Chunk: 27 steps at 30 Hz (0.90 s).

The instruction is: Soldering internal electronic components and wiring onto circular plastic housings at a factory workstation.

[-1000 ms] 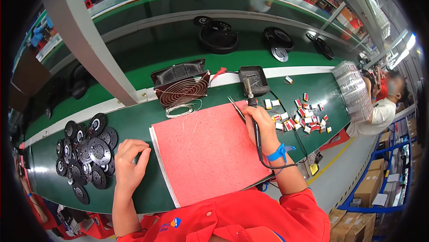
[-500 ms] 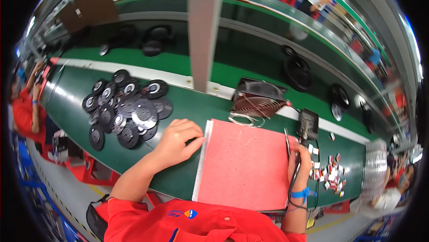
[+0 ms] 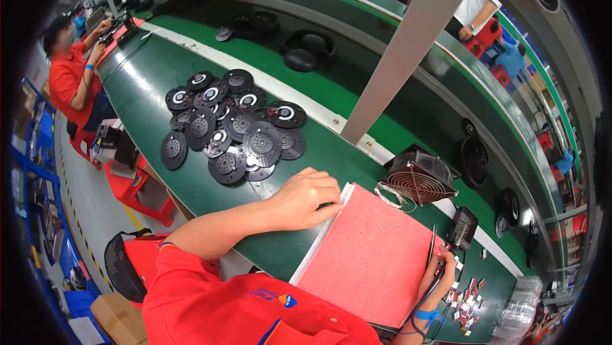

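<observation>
My left hand (image 3: pixel 310 198) is loosely curled beside the left edge of the red mat (image 3: pixel 366 259), with nothing visible in it. Past the mat's right edge, my right hand (image 3: pixel 441 275) is closed round a soldering iron (image 3: pixel 441 267), whose handle is mostly hidden by the fingers. Its tip end points toward the black iron stand (image 3: pixel 463 227), and a black cable trails down along my wrist. Thin metal tweezers (image 3: pixel 432 243) stick up next to that hand; whether the fingers touch them I cannot tell. Left of my left hand lies a heap of black round speaker-like discs (image 3: pixel 239 125).
A black fan (image 3: pixel 421 176) with a brown grille and a coiled white wire stands behind the mat. Small red-and-white parts (image 3: pixel 468 303) lie scattered at right, near stacked clear trays (image 3: pixel 519 310). A metal post (image 3: pixel 408 52) rises behind the table. A co-worker (image 3: pixel 73 77) sits far left.
The view has swung left and tilted, so the table, heap and mat sit further right and slanted. My right hand remains by the iron stand, and my left hand stays by the mat's left edge.
</observation>
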{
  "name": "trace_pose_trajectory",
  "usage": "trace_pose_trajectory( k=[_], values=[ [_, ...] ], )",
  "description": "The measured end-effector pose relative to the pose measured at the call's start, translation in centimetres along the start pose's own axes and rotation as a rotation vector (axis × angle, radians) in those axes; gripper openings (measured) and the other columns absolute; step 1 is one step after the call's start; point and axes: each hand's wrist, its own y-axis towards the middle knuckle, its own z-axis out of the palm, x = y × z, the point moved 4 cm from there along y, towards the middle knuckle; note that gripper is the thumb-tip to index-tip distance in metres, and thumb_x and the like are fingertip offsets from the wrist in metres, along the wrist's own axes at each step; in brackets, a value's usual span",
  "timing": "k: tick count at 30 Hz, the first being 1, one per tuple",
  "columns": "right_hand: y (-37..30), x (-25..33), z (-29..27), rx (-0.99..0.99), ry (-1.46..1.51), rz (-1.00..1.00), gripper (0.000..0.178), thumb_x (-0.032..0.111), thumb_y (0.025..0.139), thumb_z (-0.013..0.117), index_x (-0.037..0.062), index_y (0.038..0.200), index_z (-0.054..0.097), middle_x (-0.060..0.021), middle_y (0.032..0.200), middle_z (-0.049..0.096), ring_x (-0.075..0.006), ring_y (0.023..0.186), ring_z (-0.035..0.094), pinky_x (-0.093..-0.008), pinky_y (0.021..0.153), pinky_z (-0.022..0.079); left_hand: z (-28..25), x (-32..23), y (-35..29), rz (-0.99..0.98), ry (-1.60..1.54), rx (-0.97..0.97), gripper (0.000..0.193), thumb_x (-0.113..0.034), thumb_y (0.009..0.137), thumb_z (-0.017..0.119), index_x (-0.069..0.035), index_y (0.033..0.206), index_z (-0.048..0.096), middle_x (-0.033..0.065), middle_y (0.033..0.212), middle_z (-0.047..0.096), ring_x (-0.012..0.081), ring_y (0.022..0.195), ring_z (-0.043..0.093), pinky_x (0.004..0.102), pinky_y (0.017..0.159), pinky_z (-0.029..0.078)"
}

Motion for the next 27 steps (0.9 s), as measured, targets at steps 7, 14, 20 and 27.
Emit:
trace_pose_trajectory(
  k=[7, 14, 20, 27],
  values=[
    [0.3, 0.3, 0.1, -0.016, -0.013, -0.034, 0.022, -0.007, 0.079, 0.057, 0.0030, 0.099, 0.056, -0.0099, 0.098, 0.064, -0.0230, 0.086, 0.062, -0.0291, 0.064, 0.047, -0.1, -0.1, 0.4, 0.022, 0.016, -0.011, 0.010, -0.010, 0.076, 0.067, -0.006, 0.071, 0.060, 0.0013, 0.079, 0.059, 0.0193, 0.075, 0.057, 0.0328, 0.073, 0.042],
    [0.2, 0.5, 0.4, 0.016, -0.012, -0.006, 0.022, -0.007, 0.080, 0.056, 0.0028, 0.100, 0.055, -0.0112, 0.098, 0.064, -0.0240, 0.086, 0.062, -0.0299, 0.066, 0.047, -0.3, 0.3, -0.1, 0.024, 0.017, -0.018, 0.009, -0.010, 0.076, 0.067, -0.006, 0.071, 0.060, 0.0019, 0.079, 0.060, 0.0197, 0.075, 0.057, 0.0330, 0.073, 0.042],
    [-0.3, -1.1, 0.3, 0.077, 0.094, 0.195, 0.017, 0.000, 0.089, 0.052, 0.0020, 0.105, 0.055, -0.0098, 0.101, 0.062, -0.0190, 0.094, 0.058, -0.0282, 0.078, 0.045, -2.3, 0.2, 0.6, 0.105, 0.166, -0.100, 0.012, -0.014, 0.076, 0.068, -0.007, 0.073, 0.059, 0.0026, 0.079, 0.058, 0.0201, 0.075, 0.056, 0.0327, 0.071, 0.041],
    [-0.2, -1.6, 0.6, 0.053, 0.484, 0.260, 0.019, 0.001, 0.089, 0.046, -0.0031, 0.103, 0.058, -0.0163, 0.108, 0.058, -0.0234, 0.106, 0.052, -0.0317, 0.095, 0.041, -9.9, 7.3, 4.5, -0.060, 0.702, -0.070, 0.017, -0.019, 0.073, 0.062, -0.004, 0.065, 0.061, 0.0114, 0.076, 0.060, 0.0298, 0.075, 0.060, 0.0428, 0.066, 0.046]
  ],
)
